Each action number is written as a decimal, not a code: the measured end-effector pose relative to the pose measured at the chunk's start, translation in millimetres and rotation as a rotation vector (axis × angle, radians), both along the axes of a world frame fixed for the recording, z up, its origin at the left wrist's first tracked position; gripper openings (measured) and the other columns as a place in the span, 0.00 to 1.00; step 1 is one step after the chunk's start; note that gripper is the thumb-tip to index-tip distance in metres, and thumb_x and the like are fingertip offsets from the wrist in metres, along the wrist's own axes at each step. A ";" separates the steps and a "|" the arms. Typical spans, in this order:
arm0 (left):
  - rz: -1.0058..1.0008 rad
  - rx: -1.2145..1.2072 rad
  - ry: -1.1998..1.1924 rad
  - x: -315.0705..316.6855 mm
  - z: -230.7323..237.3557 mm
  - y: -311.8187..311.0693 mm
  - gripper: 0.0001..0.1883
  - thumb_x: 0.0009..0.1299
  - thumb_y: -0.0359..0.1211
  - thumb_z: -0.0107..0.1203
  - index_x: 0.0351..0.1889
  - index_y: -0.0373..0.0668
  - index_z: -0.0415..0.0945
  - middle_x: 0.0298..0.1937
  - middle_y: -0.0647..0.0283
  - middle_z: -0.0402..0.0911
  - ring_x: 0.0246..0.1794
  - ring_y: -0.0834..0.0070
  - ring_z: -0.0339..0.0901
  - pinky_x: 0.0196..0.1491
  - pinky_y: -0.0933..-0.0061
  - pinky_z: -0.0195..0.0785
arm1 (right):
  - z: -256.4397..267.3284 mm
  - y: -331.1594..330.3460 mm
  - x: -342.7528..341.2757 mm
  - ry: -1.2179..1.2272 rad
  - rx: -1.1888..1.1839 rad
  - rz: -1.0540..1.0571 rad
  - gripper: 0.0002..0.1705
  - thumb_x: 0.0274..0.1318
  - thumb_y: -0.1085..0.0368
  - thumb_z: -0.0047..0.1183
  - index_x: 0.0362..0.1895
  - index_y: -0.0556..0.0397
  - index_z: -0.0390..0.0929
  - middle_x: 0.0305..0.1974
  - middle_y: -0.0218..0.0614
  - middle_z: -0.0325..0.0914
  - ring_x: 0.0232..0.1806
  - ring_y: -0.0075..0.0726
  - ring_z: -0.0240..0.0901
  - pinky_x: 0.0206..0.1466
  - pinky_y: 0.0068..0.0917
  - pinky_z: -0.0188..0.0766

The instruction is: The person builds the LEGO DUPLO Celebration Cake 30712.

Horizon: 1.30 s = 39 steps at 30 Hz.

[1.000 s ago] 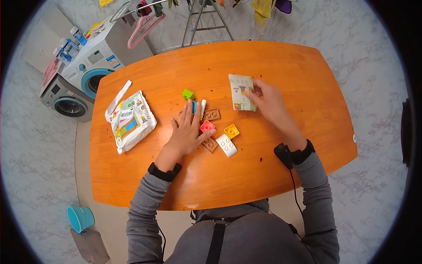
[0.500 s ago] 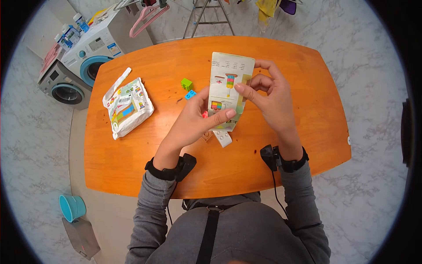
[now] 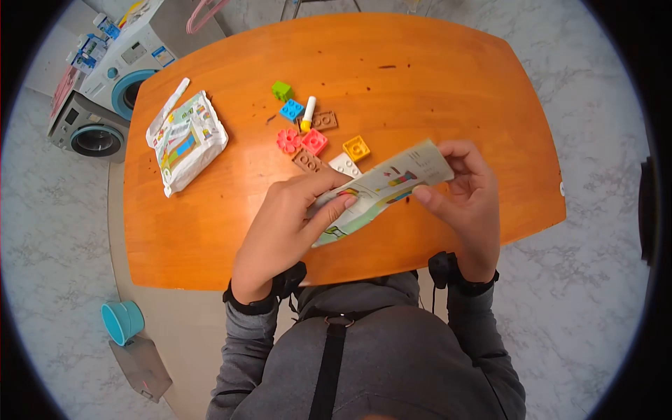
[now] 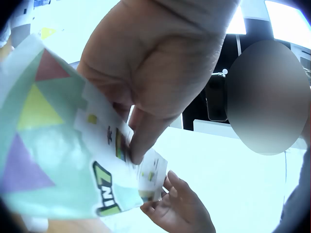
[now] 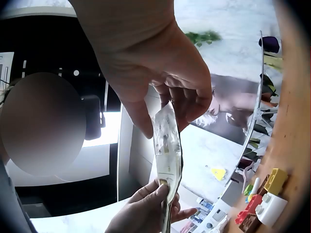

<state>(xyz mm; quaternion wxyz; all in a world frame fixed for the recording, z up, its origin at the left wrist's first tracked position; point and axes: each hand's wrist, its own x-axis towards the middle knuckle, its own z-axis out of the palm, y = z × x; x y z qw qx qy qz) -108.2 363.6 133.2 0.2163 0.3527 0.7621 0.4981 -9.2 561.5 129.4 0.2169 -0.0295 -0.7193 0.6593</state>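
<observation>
A folded paper leaflet [image 3: 420,168] printed with coloured block pictures is held between both hands, tilted above the table's near side. My left hand [image 3: 283,220] pinches its left end, thumb on the printed face. At the upper right end, the thumb and fingers of my right hand [image 3: 470,203] pinch the edge. The left wrist view shows the leaflet's green side [image 4: 68,136] with coloured triangles. Beyond it lie toy bricks: green [image 3: 282,90], blue [image 3: 291,110], pink [image 3: 315,142], yellow [image 3: 356,148], white [image 3: 344,165] and brown [image 3: 308,160], plus a pink flower piece [image 3: 288,140] and a white-and-yellow stick [image 3: 309,112].
A torn white packet [image 3: 199,150] lies on the left of the wooden table [image 3: 448,84], with a torn-off strip beside it. Past the table's left edge stand washing machines [image 3: 98,136]. A blue bucket [image 3: 122,322] is on the floor at the lower left.
My left hand has come off the bricks and taken hold of the leaflet that my right hand held. Since then the leaflet has been lowered toward my body and tilted. The bricks are uncovered.
</observation>
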 end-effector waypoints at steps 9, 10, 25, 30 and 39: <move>-0.323 -0.203 0.461 8.3 -15.9 5.8 0.08 0.62 0.30 0.57 0.39 0.41 0.78 0.30 0.61 0.80 0.32 0.61 0.76 0.47 0.65 0.66 | -49.9 -17.7 45.3 -0.433 0.163 0.171 0.15 0.55 0.65 0.57 0.45 0.59 0.77 0.33 0.36 0.81 0.33 0.22 0.74 0.36 0.23 0.69; -0.327 -0.203 0.455 10.8 -18.8 7.1 0.08 0.62 0.30 0.57 0.39 0.41 0.78 0.30 0.61 0.80 0.32 0.61 0.76 0.47 0.65 0.66 | -55.6 -21.4 48.4 -0.439 0.160 0.169 0.15 0.55 0.65 0.57 0.45 0.59 0.77 0.33 0.36 0.81 0.33 0.22 0.74 0.36 0.23 0.69; 0.108 0.029 -0.873 88.2 -99.5 -44.2 0.22 0.73 0.39 0.48 0.57 0.29 0.67 0.46 0.53 0.79 0.47 0.71 0.78 0.50 0.75 0.70 | -107.2 -38.5 79.5 -0.495 -0.108 0.010 0.19 0.55 0.68 0.57 0.51 0.62 0.74 0.35 0.39 0.81 0.36 0.22 0.76 0.40 0.18 0.71; 0.118 0.081 -0.907 89.1 -102.1 -45.5 0.23 0.73 0.39 0.48 0.58 0.29 0.66 0.46 0.53 0.79 0.47 0.71 0.78 0.50 0.75 0.70 | -105.8 -46.8 82.8 -0.489 -0.029 0.026 0.19 0.50 0.68 0.62 0.46 0.59 0.76 0.25 0.30 0.77 0.27 0.16 0.71 0.29 0.16 0.65; 0.148 0.124 -0.857 94.2 -105.5 -44.0 0.21 0.72 0.37 0.50 0.57 0.30 0.65 0.45 0.54 0.79 0.46 0.72 0.78 0.49 0.77 0.70 | -103.8 -59.8 80.9 -0.404 0.259 0.042 0.19 0.47 0.63 0.64 0.44 0.52 0.74 0.21 0.32 0.69 0.20 0.31 0.62 0.24 0.25 0.57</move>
